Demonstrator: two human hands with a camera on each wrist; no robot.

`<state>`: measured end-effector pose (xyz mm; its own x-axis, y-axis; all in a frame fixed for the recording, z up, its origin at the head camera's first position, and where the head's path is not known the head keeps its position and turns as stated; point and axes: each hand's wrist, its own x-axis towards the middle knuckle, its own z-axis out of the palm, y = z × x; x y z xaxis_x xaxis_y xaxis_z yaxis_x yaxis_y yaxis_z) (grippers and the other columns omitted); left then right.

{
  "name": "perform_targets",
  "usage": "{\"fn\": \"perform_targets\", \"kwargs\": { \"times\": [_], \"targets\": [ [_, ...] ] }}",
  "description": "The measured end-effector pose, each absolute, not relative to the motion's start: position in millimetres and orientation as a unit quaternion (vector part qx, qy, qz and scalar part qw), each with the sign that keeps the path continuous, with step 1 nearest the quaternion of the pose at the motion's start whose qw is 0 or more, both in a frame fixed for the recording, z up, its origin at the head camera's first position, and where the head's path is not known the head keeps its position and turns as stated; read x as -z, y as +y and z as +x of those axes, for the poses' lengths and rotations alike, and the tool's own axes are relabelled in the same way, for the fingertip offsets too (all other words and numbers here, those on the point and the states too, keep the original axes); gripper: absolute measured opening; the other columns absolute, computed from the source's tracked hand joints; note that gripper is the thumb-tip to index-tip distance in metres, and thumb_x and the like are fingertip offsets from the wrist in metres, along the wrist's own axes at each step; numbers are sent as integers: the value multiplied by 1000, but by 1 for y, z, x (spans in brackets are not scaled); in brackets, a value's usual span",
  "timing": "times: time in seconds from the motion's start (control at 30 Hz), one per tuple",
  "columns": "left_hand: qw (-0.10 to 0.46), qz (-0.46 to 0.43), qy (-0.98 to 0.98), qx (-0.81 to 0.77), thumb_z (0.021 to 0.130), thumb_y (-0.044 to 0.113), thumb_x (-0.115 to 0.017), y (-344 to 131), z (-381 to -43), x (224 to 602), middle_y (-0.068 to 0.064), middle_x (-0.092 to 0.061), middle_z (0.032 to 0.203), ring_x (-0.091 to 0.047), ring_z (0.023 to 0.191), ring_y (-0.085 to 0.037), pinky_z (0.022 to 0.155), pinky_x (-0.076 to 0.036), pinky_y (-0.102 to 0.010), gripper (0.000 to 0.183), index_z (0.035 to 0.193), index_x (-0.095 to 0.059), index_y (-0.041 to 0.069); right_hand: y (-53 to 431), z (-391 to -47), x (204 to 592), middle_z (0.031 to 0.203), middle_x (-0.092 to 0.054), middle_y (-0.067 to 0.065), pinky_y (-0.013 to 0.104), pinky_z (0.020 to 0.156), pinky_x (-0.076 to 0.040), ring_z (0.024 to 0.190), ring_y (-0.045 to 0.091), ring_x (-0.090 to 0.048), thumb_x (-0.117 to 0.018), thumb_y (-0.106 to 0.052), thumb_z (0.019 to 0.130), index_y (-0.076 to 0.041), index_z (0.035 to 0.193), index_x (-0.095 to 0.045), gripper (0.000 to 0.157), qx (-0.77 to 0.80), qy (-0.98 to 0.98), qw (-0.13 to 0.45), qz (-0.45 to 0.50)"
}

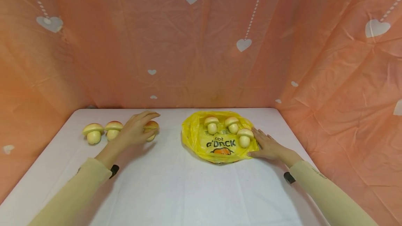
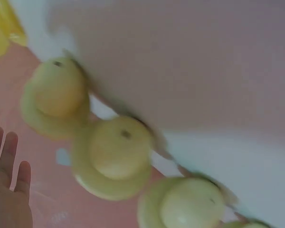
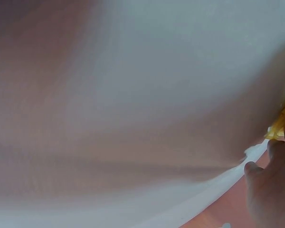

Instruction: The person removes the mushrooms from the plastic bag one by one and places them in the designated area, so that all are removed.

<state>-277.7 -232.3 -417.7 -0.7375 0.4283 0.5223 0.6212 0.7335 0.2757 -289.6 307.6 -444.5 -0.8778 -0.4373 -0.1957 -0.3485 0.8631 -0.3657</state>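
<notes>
My left hand (image 1: 133, 130) reaches over a row of toy mushrooms, its fingers extended around the rightmost mushroom (image 1: 151, 128). In the left wrist view, the straight fingers of that hand (image 2: 9, 185) stand apart from the pale mushroom stems (image 2: 116, 149). Two more mushrooms, one at the far left (image 1: 93, 133) and one beside it (image 1: 113, 129), show in the head view; the hand hides part of the row. On the right side, my right hand (image 1: 268, 146) rests with spread fingers against the edge of a yellow plastic bag (image 1: 192, 138). Three mushrooms lie on the bag, one (image 1: 245, 137) right by those fingers.
A white-covered table (image 1: 188, 191) carries everything. Orange sheeting with white hearts (image 1: 201, 55) hangs behind it and along both sides. Bare tabletop separates the mushroom row from the bag.
</notes>
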Motion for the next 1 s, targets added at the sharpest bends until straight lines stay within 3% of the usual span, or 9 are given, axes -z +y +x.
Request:
{"fn": "perform_targets", "kwargs": {
  "times": [0.37,1.0],
  "targets": [
    [246,-305,-872,294,93,15,-78,-175,-288,412,-15,-62,139,-59,126,-40,107,-45,-59,49,138,-63,3,308,-288,443,171,-7,25,69,123,-4,157,47,-2,-70,-63,91,2,165,-8,116,162,955,143,-202],
    [159,-314,-878,326,95,19,-77,-80,-319,419,-10,-62,140,-60,128,-34,111,-46,-54,49,141,-62,8,308,-291,446,173,-5,22,66,124,-4,158,44,0,-67,-67,91,-3,166,-5,117,154,957,149,-197]
  ]
}}
